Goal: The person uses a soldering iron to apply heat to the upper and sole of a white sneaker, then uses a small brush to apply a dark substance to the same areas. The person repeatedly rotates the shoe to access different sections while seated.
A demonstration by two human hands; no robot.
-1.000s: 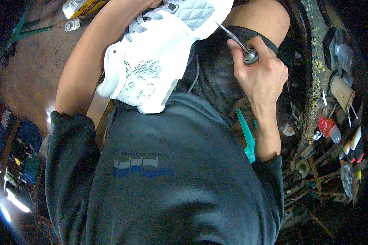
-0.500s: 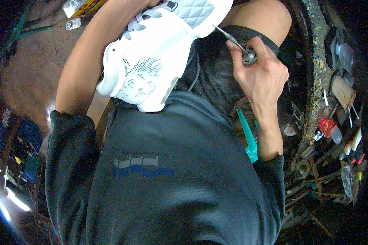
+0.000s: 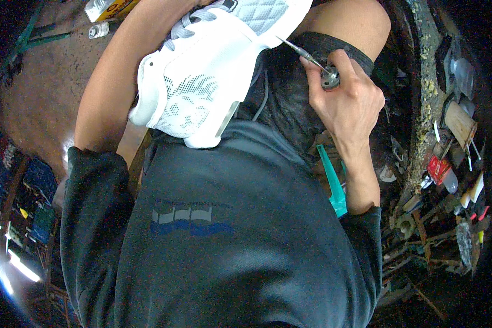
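A white shoe (image 3: 197, 82) with grey laces and a quilted grey part lies across my lap at the upper middle. My left hand (image 3: 201, 4) reaches behind it at the top edge, its fingers hidden. My right hand (image 3: 347, 95) grips a slim metal pointed tool (image 3: 303, 53) with a round metal end between thumb and forefinger. The tool's tip is at the shoe's edge; whether it touches is unclear.
A brown surface (image 3: 46, 87) at left carries a yellow-white container (image 3: 109, 10) and a small clear bottle (image 3: 98, 30). A rough ledge (image 3: 423, 109) runs down the right, beside scattered scraps and a red object (image 3: 437, 169). A teal strip (image 3: 331, 180) lies beside my right forearm.
My right hand and the tool have moved slightly leftward, the tool's tip now lower along the shoe's edge. The shoe has shifted very slightly upward.
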